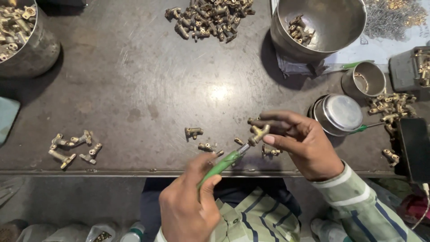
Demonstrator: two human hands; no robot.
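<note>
- Brass fitting (259, 133): small T-shaped part, pinched between thumb and fingertips of the right hand (301, 143), held in the air just above the near edge of the counter (134, 89). Judged rigid and dense for its size; smooth metal, likely slippery, so best gripped across its stubby side arms as it is now.
- Green-handled tool (222, 164): slim, with a thin metal tip; the left hand (188, 204) is wrapped firmly round the handle, the tip touching the underside of the fitting. Judged light and stiff; the handle is the natural hold.
- Loose brass pieces (199, 139): a few lie singly on the counter just beyond the hands.
- Small cluster of fittings (74, 147): on the counter at the left, well apart from the hands.
- Large heap of fittings (210, 18): at the far side of the counter.
- Big steel bowl (331, 20): far right, a few fittings inside.
- Steel pot (27, 45): far left, full of brass parts.
- Small steel cup (363, 79) and round steel lid (338, 114): to the right of the right hand.
- Further fittings (392, 105): piled near the right edge, beside a dark box (414, 148).
- Striped sleeve (358, 201): on the right forearm.
</note>
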